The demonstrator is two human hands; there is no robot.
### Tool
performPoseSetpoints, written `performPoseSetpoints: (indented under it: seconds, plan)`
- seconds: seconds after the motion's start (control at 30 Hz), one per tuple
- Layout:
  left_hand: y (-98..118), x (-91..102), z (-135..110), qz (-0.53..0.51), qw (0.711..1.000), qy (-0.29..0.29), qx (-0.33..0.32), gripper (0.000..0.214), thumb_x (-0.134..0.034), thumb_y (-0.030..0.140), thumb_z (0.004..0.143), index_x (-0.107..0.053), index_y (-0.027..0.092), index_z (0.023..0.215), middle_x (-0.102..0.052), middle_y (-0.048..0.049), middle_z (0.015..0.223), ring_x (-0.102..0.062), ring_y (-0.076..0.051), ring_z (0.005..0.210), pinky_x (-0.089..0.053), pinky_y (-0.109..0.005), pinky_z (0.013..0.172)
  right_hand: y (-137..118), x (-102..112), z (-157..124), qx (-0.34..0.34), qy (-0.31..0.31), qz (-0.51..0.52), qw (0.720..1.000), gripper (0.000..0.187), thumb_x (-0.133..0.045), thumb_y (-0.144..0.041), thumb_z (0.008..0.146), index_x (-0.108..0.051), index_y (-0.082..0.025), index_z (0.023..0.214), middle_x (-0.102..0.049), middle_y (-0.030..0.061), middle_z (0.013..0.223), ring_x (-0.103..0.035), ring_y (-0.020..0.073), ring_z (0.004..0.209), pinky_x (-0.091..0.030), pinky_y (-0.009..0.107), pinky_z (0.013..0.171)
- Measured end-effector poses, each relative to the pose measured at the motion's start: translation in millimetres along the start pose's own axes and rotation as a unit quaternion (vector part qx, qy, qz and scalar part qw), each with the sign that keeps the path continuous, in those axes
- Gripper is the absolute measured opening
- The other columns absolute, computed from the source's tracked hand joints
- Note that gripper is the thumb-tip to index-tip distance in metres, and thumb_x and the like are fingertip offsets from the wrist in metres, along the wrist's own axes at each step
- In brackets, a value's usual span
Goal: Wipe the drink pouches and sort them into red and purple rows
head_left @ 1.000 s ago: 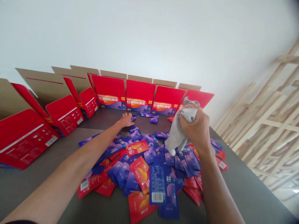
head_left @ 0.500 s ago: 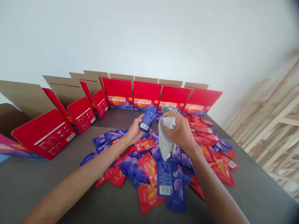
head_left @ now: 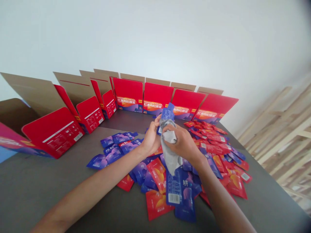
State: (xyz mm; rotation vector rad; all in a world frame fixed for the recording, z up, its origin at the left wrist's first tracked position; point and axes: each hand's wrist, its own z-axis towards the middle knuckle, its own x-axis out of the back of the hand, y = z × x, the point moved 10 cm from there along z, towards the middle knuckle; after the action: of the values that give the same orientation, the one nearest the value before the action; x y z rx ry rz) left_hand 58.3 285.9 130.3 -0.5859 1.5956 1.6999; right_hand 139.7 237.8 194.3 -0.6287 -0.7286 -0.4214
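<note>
My left hand (head_left: pixel 150 139) grips a blue-purple foil pouch (head_left: pixel 167 114), whose upper end sticks out above my fingers and whose lower part is hidden. My right hand (head_left: pixel 181 144) is shut on a crumpled grey cloth (head_left: pixel 170 158), pressing it against the pouch. The cloth's lower end hangs down over a loose heap of blue-purple and red pouches (head_left: pixel 155 174) on the dark table (head_left: pixel 39 181). A large blue pouch with a barcode (head_left: pixel 181 194) lies face up below my hands.
A row of open red cardboard display boxes (head_left: pixel 155 98) with tan lids stands along the table's far edge and left side. Red pouches (head_left: pixel 213 142) spread to the right. Wooden slats (head_left: pixel 286 139) stand beyond the right table edge, below a white wall.
My hands have come together, and the cloth now presses on the blue pouch. The pouch has moved right and tilted more upright. The view has shifted slightly, and the pile looks unchanged.
</note>
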Motion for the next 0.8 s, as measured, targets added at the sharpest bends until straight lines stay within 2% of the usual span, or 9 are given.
performPoseSetpoints:
  seconds: [0.1,0.23,0.33,0.43,0.5,0.6,0.7,0.8]
  plan:
    - [-5,-4.2,-2,-0.007,0.999,-0.037,0.017,0.035,-0.059,0.021,0.078,-0.066,0.024,0.112,-0.076,-0.0004,0.116,-0.069,-0.025,0.119,-0.052,-0.037,0.105,5,5,0,-0.013,0.024,-0.017,0.999,0.015,-0.060,-0.019,0.085,-0.063,-0.026,0.098,-0.069,0.0023,0.093,-0.065,0.0207,0.077,-0.044,0.029,0.069]
    - [-20,-11.7,-9,0.010,0.996,-0.074,0.043,0.041,-0.065,0.018,0.075,-0.069,0.025,0.115,-0.075,0.0001,0.116,-0.068,-0.024,0.116,-0.050,-0.034,0.100,23,37,-1,-0.060,0.120,-0.054,0.990,0.013,-0.062,-0.022,0.084,-0.063,-0.026,0.096,-0.069,0.0030,0.088,-0.065,0.0232,0.079,-0.045,0.032,0.070]
    - [-37,-18.7,-16,0.014,0.990,-0.105,0.094,0.042,-0.073,0.018,0.077,-0.069,0.023,0.118,-0.075,-0.0021,0.114,-0.068,-0.022,0.109,-0.049,-0.032,0.095,36,63,-5,-0.092,0.188,-0.074,0.975,0.012,-0.061,-0.025,0.083,-0.063,-0.025,0.096,-0.069,0.0033,0.086,-0.064,0.0242,0.077,-0.046,0.034,0.071]
    - [-54,-18.8,-22,0.003,0.983,-0.105,0.153,0.043,-0.082,0.015,0.078,-0.070,0.023,0.118,-0.075,-0.0016,0.102,-0.069,-0.016,0.094,-0.049,-0.028,0.088,43,76,-8,-0.111,0.214,-0.075,0.968,0.009,-0.061,-0.027,0.084,-0.063,-0.025,0.093,-0.069,0.0031,0.084,-0.064,0.0237,0.075,-0.049,0.036,0.074]
    - [-65,-14.1,-24,0.000,0.977,-0.093,0.191,0.038,-0.087,0.013,0.078,-0.072,0.021,0.112,-0.076,-0.0014,0.097,-0.068,-0.013,0.085,-0.050,-0.026,0.084,44,81,-9,-0.115,0.223,-0.079,0.965,0.009,-0.061,-0.028,0.085,-0.063,-0.025,0.092,-0.069,0.0030,0.083,-0.063,0.0233,0.074,-0.050,0.036,0.075]
    - [-78,-3.0,-24,0.011,0.969,-0.082,0.233,0.022,-0.087,0.014,0.080,-0.076,0.016,0.099,-0.078,-0.0061,0.098,-0.071,-0.015,0.084,-0.054,-0.027,0.084,43,87,-12,-0.117,0.235,-0.090,0.961,0.010,-0.061,-0.030,0.086,-0.064,-0.025,0.094,-0.069,0.0034,0.084,-0.063,0.0231,0.073,-0.051,0.036,0.074]
    - [-82,14.5,-15,0.022,0.971,-0.059,0.231,0.010,-0.083,0.016,0.085,-0.077,0.015,0.094,-0.079,-0.0083,0.095,-0.073,-0.018,0.083,-0.058,-0.030,0.081,41,93,-14,-0.114,0.244,-0.087,0.959,0.011,-0.061,-0.030,0.086,-0.064,-0.024,0.095,-0.069,0.0036,0.085,-0.063,0.0224,0.072,-0.051,0.036,0.073]
    - [-74,30.0,-1,0.018,0.980,-0.023,0.196,0.005,-0.075,0.019,0.093,-0.077,0.016,0.095,-0.079,-0.0068,0.092,-0.074,-0.017,0.081,-0.059,-0.028,0.079,35,92,-12,-0.094,0.236,-0.073,0.964,0.010,-0.061,-0.027,0.086,-0.064,-0.024,0.095,-0.068,0.0023,0.085,-0.063,0.0215,0.073,-0.050,0.034,0.072]
